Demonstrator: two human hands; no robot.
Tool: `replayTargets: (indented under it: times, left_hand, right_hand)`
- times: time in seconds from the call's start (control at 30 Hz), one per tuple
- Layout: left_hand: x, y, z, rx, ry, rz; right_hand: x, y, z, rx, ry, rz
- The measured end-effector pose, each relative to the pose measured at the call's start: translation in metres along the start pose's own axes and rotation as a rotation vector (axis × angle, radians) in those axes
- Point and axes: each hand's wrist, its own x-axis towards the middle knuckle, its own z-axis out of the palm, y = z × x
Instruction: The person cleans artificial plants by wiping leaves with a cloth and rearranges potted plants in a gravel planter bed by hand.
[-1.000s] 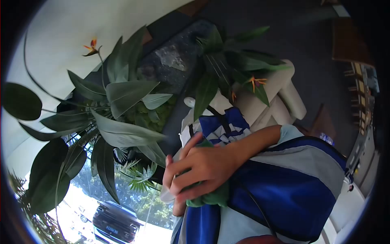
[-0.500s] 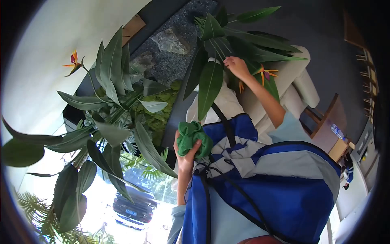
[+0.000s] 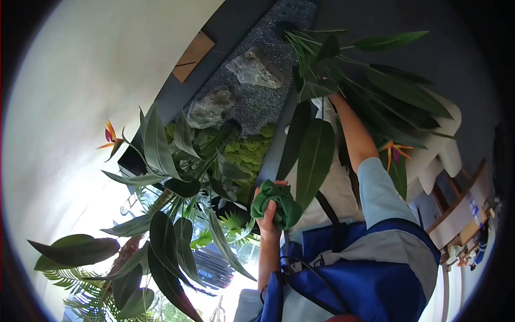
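A bunched green cloth [image 3: 284, 208] is in my left hand [image 3: 267, 219], with the thumb pressed over its front. My right arm stretches up among the long green leaves of a plant [image 3: 407, 94]. Most of my right hand [image 3: 335, 99] is hidden behind a leaf, so its fingers and anything in them cannot be made out. A broad hanging leaf [image 3: 315, 161] is just above and to the right of the cloth. An orange flower [image 3: 395, 152] is right of my right forearm.
Two rocks [image 3: 254, 68] lie on dark gravel [image 3: 273, 43], beside green moss [image 3: 244, 155]. Another large leafy plant [image 3: 161, 145] spreads across the left. A pale seat [image 3: 448, 155] and a wooden chair [image 3: 461, 201] are on the right.
My hands were together around the green cloth, then separated. My left hand kept the cloth, while my right hand reached up and farther into the leaves. The view has shifted.
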Motion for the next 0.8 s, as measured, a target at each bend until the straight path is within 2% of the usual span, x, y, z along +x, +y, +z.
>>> replayTargets:
  times: [0.03,0.07,0.13,0.17,0.23,0.27,0.33,0.37,0.43,0.47,0.5,0.53,0.57,0.6,0.63,0.7,0.8]
  left_hand:
    - [0.004,0.002,-0.002,0.015,0.043,0.019]
    - [0.007,0.001,-0.006,0.025,0.062,-0.001]
    - [0.011,-0.004,-0.012,0.023,0.075,-0.024]
    - [0.014,-0.006,-0.012,0.012,0.086,-0.041]
    - [0.019,-0.008,-0.01,-0.022,0.106,-0.05]
    - [0.02,-0.009,-0.01,0.008,0.119,-0.039]
    - [0.018,-0.009,-0.011,0.039,0.158,-0.037]
    - [0.014,-0.007,-0.012,0.021,0.169,-0.047]
    - [0.011,-0.005,-0.019,0.018,0.093,-0.019]
    - [0.008,-0.005,-0.022,-0.018,0.075,-0.026]
    - [0.005,-0.002,-0.023,-0.045,0.087,-0.023]
    - [0.004,0.001,-0.022,-0.052,-0.053,0.012]
    - [0.003,0.006,-0.023,-0.055,-0.19,0.05]
    - [-0.001,0.009,-0.024,-0.049,-0.265,0.063]
    - [-0.004,0.011,-0.026,-0.072,-0.246,0.07]
    - [-0.011,0.013,-0.026,-0.083,-0.369,0.008]
    - [-0.025,0.003,-0.034,-0.197,-0.32,-0.07]
  right_hand:
    - [0.028,0.052,-0.008,0.827,-0.123,0.122]
    - [0.037,0.062,-0.011,0.835,-0.122,0.13]
    - [0.057,0.071,-0.02,0.934,-0.518,0.276]
    - [0.008,0.032,-0.009,0.932,-0.518,0.27]
    - [-0.016,-0.079,0.024,0.382,-0.16,0.057]
    - [-0.013,-0.093,0.023,0.375,-0.163,0.063]
    - [-0.006,-0.106,0.02,-0.021,-0.103,0.036]
    - [-0.014,-0.117,0.02,-0.04,-0.111,0.046]
    - [-0.036,-0.18,0.038,0.066,0.036,0.254]
    - [-0.031,-0.189,0.035,0.038,0.028,0.252]
    - [-0.023,-0.195,0.032,-0.105,-0.103,0.232]
    - [-0.016,-0.211,0.035,-0.248,-0.237,0.209]
    - [-0.008,-0.225,0.044,-0.275,-0.255,0.208]
    - [-0.008,-0.254,0.068,-0.583,-0.106,0.329]
    - [-0.006,-0.274,0.084,-0.89,0.054,0.438]
    - [0.009,-0.287,0.083,-1.031,0.029,0.388]
    - [0.024,-0.314,0.087,-1.22,-0.004,0.343]
